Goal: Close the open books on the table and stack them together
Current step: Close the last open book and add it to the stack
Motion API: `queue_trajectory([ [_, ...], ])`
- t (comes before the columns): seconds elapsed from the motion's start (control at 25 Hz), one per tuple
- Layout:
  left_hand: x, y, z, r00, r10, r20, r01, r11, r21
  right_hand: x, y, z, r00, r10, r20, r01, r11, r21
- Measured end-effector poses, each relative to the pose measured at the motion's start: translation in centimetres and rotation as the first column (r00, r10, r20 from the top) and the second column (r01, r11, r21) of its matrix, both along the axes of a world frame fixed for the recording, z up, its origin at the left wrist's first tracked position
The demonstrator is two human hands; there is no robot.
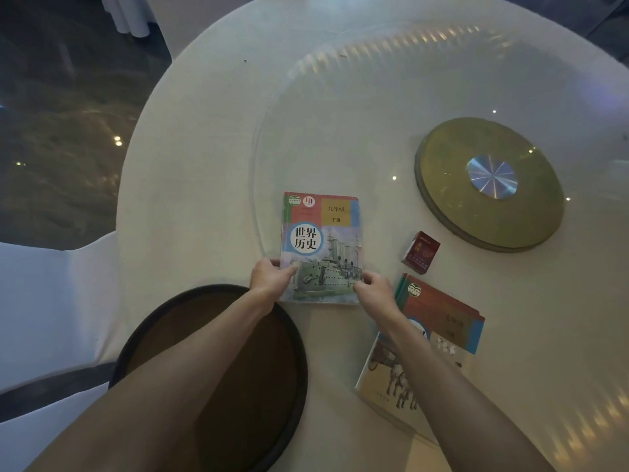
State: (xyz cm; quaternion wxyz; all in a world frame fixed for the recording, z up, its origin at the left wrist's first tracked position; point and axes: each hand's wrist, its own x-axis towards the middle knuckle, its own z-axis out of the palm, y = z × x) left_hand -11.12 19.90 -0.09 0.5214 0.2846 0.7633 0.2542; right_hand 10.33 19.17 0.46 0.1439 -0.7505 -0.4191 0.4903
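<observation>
Both hands are on the same closed book: the left hand (270,275) pinches its near left corner, thumb on the cover and fingers curled under the edge, while the right hand (372,290) grips the near right corner the same way, fingers folded in around the edge. Between them lies the warship book (321,240), shut, cover up, flat on the white tablecloth (190,172) and reaching away from the hands across the rim of the glass turntable (374,97). Just to the right of the right hand, partly hidden beneath that forearm, is the stack (452,327) of closed books with brown-and-blue covers; I count at least 2 there, slightly fanned. A small red box (421,252) sits just beyond that stack, and a dark round tray (218,352) lies under the left forearm. To my eye the closing is done and the move is the carry. I would lift the book level with both corners held evenly, swing it right, clear the red box, and lower it square onto the stack, matching spines so the pile does not slide.
</observation>
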Motion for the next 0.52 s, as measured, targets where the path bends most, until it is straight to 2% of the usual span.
queue_trajectory([
  [0.12,0.1,0.5,1.5,0.994,-0.05,0.092,0.04,0.993,0.111,1.0,-0.1,-0.7,0.998,-0.024,-0.056,0.023,1.0,-0.015],
  [0.16,0.3,0.8,2.3,0.984,-0.054,0.171,0.03,0.99,0.137,1.4,-0.2,-0.8,0.994,-0.05,-0.1,0.048,0.999,-0.024],
  [0.28,1.2,1.4,4.9,0.873,-0.036,0.486,-0.044,0.987,0.153,2.0,-0.4,-0.5,0.965,-0.151,-0.213,0.147,0.988,-0.036],
  [0.36,2.1,1.6,6.7,0.798,-0.056,0.6,-0.048,0.987,0.156,2.2,-0.5,0.4,0.938,-0.223,-0.265,0.226,0.974,-0.023],
  [0.44,3.3,1.5,8.6,0.746,-0.091,0.659,-0.027,0.986,0.167,2.7,-0.8,1.8,0.825,-0.355,-0.44,0.342,0.933,-0.111],
  [0.52,4.7,1.3,10.0,0.686,-0.186,0.703,0.06,0.978,0.2,3.9,-1.8,3.4,0.68,-0.421,-0.6,0.367,0.904,-0.219],
])
